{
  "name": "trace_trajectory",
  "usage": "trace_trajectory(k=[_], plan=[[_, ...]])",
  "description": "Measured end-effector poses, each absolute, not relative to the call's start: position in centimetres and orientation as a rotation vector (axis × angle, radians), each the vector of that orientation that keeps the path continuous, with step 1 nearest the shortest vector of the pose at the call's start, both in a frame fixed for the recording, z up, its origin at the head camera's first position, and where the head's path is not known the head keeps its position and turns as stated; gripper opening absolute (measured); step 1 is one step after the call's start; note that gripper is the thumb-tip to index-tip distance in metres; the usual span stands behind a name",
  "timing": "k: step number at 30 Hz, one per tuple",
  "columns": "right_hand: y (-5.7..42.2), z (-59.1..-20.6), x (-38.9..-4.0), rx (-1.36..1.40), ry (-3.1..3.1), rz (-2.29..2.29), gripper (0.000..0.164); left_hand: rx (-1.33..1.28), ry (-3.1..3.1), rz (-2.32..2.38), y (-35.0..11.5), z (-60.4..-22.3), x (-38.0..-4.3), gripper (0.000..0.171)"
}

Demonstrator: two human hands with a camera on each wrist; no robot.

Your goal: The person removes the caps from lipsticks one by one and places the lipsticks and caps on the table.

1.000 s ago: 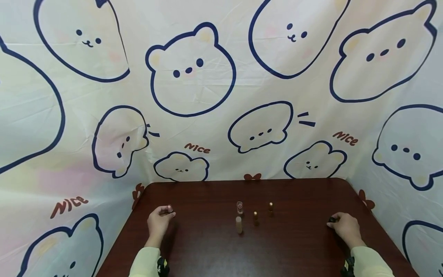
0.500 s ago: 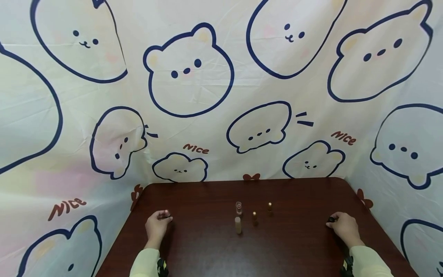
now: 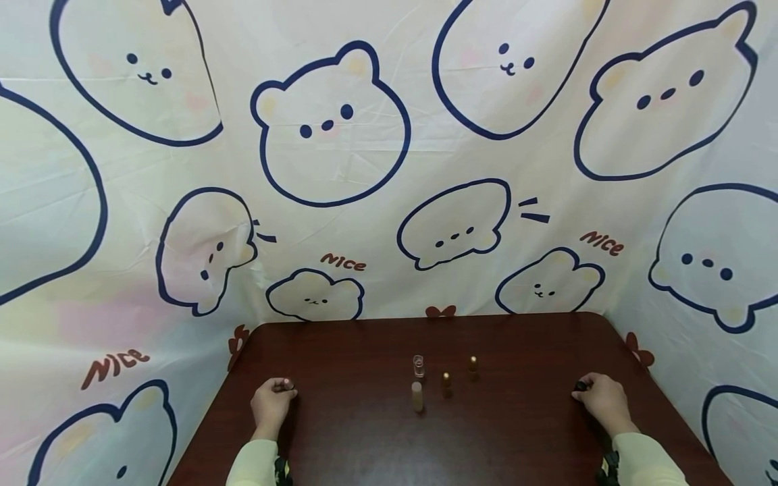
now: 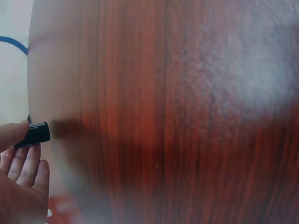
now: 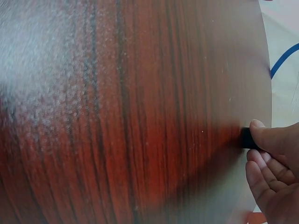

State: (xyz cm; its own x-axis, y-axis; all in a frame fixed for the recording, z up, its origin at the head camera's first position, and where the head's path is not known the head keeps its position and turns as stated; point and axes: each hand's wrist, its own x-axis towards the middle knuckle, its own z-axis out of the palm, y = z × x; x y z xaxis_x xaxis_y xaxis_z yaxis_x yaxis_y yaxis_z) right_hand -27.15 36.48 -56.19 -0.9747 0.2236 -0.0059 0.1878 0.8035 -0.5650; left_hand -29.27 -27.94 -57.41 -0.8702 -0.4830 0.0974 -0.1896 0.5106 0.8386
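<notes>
My left hand is over the table's left side. In the left wrist view its thumb and fingers pinch a small black cylinder with faint pale lettering near one end. Toward the right edge of the table, my right hand pinches a short black piece between thumb and fingers; most of it is hidden by them. Between the hands stand a beige tube, a clear small container behind it, and two dark tubes with gold tops, one nearer and one farther.
The dark red-brown wooden table has rounded far corners and a shiny surface. Pale cloth printed with blue bear outlines hangs behind it and along both sides.
My left hand has shifted slightly left and nearer to me, still pinching the black cylinder. The right hand and the upright tubes stay about where they were.
</notes>
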Motion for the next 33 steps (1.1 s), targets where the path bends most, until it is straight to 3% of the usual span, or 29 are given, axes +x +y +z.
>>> trace_trajectory(k=[13,25,33], plan=[[36.5,-56.3,-27.1,-0.321,-2.939,0.918,0.024,0.52,-2.463,-1.282,-28.3,-57.5,-29.0,0.022],[36.6,-55.5,-26.6,-0.301,-2.919,0.886,0.044,0.517,-2.492,-1.249,-28.3,-57.5,-29.0,0.021],[36.0,-54.0,-26.5,-0.186,-2.819,0.842,0.049,0.504,-2.503,-1.231,-28.3,-57.3,-29.1,0.021]])
